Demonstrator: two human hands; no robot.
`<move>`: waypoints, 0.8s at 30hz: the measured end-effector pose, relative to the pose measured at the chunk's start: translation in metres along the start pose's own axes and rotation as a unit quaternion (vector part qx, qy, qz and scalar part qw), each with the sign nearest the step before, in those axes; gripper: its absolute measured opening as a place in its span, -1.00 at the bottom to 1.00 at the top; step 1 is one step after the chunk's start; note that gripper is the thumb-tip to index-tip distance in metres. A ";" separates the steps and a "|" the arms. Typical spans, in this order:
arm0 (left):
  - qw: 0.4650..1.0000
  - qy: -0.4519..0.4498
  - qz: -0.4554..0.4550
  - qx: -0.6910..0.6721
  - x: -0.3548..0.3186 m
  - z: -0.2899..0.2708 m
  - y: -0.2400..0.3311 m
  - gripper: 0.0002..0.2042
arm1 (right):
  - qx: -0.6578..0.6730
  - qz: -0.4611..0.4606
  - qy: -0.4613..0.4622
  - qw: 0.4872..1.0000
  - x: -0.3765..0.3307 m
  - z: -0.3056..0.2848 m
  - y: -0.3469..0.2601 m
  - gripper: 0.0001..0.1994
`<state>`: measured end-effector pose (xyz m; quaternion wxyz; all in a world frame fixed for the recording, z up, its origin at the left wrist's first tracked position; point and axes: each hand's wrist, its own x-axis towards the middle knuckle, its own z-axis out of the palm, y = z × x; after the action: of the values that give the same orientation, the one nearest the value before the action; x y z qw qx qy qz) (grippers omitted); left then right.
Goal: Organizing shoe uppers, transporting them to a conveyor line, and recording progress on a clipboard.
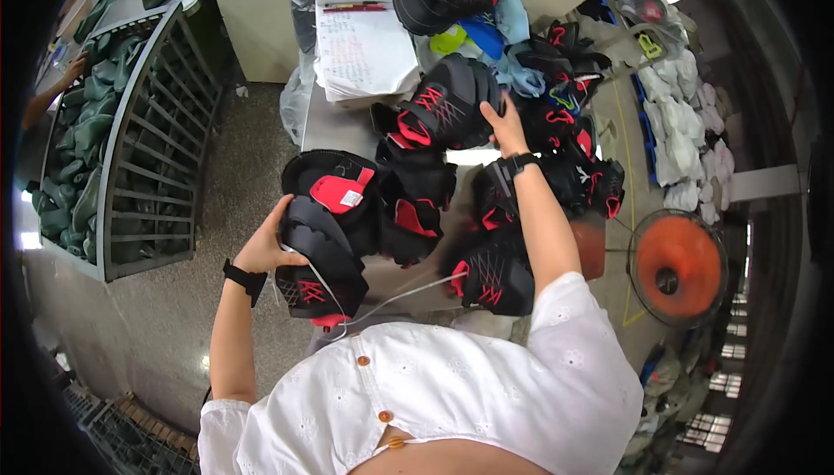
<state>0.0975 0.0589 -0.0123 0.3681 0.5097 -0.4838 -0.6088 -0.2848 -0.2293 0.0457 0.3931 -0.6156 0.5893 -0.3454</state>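
At the left edge of the table, my left hand (265, 245) is closed on the side of a stack of black shoe uppers (326, 236). Its thumb lies on top, near the red lacing. A red piece with a white label shows on the far part of that stack. Farther off, my right hand (506, 126) grips the right edge of another black shoe-upper stack (447, 101) with red criss-cross laces. Between the two lie more black and red uppers (413, 223). A thin white cord (395, 301) runs from the left stack toward a black upper (495, 279) under my right forearm.
Written papers (360, 49) with pens lie at the back of the table. Blue cloth (521, 66) and more uppers (565, 119) crowd the right. A metal-barred cart (156, 145) of green pieces stands left; a round orange fan (678, 266) stands right.
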 end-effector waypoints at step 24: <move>0.978 -0.072 -0.062 0.185 0.016 -0.004 -0.016 0.00 | -0.367 -0.205 -0.246 0.873 -0.070 0.092 -0.038 -0.58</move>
<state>0.0990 0.0474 -0.0314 0.1931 0.5530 -0.5809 -0.5653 -0.1902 -0.1530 0.0400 0.1910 -0.8876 0.4188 -0.0144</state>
